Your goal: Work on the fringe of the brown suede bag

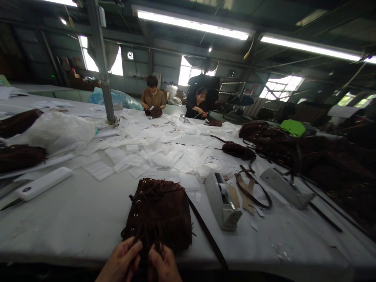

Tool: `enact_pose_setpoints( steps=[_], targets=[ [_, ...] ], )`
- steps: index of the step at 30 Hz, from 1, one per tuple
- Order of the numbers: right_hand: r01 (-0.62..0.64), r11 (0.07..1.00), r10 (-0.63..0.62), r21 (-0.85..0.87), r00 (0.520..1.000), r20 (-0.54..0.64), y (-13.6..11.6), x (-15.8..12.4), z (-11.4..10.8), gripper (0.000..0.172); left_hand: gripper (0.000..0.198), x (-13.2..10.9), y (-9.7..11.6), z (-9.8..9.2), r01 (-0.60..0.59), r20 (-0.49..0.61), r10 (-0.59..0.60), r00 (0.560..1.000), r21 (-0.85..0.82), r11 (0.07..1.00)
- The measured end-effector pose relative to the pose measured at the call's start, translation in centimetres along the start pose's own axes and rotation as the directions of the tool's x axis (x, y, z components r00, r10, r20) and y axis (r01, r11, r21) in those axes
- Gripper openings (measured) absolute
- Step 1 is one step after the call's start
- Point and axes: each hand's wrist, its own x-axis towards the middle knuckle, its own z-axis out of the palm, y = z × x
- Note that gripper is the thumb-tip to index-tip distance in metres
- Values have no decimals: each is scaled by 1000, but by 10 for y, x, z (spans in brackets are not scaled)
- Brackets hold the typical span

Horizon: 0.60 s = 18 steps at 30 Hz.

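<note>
A dark brown suede fringed bag (160, 213) lies on the white table (73, 219) right in front of me, its strap (207, 235) trailing off to the right toward the table edge. My left hand (122, 262) and my right hand (164, 266) are both at the bag's near edge. Their fingers are curled and pinched on the bag's fringe or drawstring cords.
A grey tape dispenser (221, 201) stands just right of the bag, another (286, 188) farther right. Loose white paper slips (164, 150) cover the middle. More brown bags (308, 152) pile at right. A white oblong device (42, 183) lies at left. Two people (152, 98) work at the far end.
</note>
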Motion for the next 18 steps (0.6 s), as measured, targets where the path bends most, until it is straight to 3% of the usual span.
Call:
enact_pose_setpoints(
  steps=[9,13,18],
  targets=[
    [179,966,-177,-186,984,27,3,-5,6,48,54,-3,6,1,28,81,-34,996,75,997],
    [54,998,-54,-26,999,-8,4,-4,3,46,53,-6,7,4,26,9,-26,1000,-19,999],
    [42,952,-32,304,999,-37,-5,-3,2,41,46,-9,8,1,79,-31,-86,996,-192,978]
  ],
)
